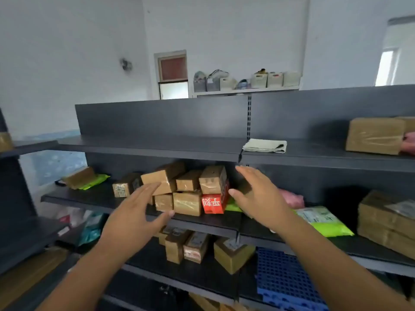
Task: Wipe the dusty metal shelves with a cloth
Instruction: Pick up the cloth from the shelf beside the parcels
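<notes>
A folded pale cloth point(265, 145) lies on the top dark metal shelf point(157, 147), just right of the upright post. On the middle shelf point(85, 198) stands a stack of small brown cardboard boxes point(187, 191) with a red carton point(213, 204) at its right. My left hand point(137, 209) is open, fingers spread, in front of the stack's left side. My right hand point(256, 194) is open at the stack's right side, palm facing the boxes. Neither hand holds anything, and both are well below the cloth.
A large taped box point(375, 138) sits at the top shelf's right end. Green packets point(325, 223), a pink bag point(292, 198) and big boxes point(386, 221) fill the middle shelf's right part. More boxes point(193, 248) and a blue plastic grid point(285, 277) lie on the lower shelf.
</notes>
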A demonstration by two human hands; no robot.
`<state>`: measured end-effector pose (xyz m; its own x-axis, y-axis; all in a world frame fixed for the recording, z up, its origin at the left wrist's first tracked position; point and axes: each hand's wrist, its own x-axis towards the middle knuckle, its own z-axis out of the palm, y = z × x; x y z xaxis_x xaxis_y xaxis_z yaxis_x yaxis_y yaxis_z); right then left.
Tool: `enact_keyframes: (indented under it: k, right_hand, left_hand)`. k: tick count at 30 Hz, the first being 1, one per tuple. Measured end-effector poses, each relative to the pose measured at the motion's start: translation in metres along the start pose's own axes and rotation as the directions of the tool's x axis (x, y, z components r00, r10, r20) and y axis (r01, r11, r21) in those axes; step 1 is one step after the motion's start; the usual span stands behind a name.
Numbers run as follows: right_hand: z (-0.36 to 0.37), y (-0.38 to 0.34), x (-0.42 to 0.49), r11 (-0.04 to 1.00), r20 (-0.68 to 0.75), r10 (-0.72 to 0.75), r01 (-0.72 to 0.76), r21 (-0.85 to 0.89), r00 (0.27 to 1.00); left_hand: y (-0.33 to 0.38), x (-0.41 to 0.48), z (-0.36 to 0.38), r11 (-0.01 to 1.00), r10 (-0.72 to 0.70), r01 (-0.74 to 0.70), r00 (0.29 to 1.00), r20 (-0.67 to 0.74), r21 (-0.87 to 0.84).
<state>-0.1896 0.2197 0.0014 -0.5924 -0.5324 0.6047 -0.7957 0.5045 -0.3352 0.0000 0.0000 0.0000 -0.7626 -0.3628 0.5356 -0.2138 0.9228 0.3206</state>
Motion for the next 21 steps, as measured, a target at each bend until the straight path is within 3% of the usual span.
enact_keyframes:
  k: [6, 10, 14, 21]
  right_hand:
    - [-0.009, 0.089, 0.124, 0.989, -0.069, 0.098, -0.105, -0.101, 0.993]
    - [-0.014, 0.129, 0.196, 0.964, 0.162, 0.196, -0.159, -0.215, 0.967]
    - [-0.008, 0.148, 0.217, 0.892, 0.395, 0.355, -0.181, -0.413, 0.847]
    - [-0.011, 0.120, 0.197, 0.905, 0.534, 0.320, -0.085, -0.418, 0.783]
  left_hand:
    - [-0.018, 0.082, 0.042, 0.998, -0.016, 0.020, 0.997, 0.081, -0.056]
    - [-0.034, 0.117, 0.067, 0.997, 0.019, -0.011, 0.994, 0.106, -0.077]
    - [-0.052, 0.139, 0.086, 0.992, 0.078, -0.068, 0.993, 0.093, -0.107]
    - [-0.063, 0.157, 0.093, 0.980, 0.133, -0.120, 0.989, 0.069, -0.159]
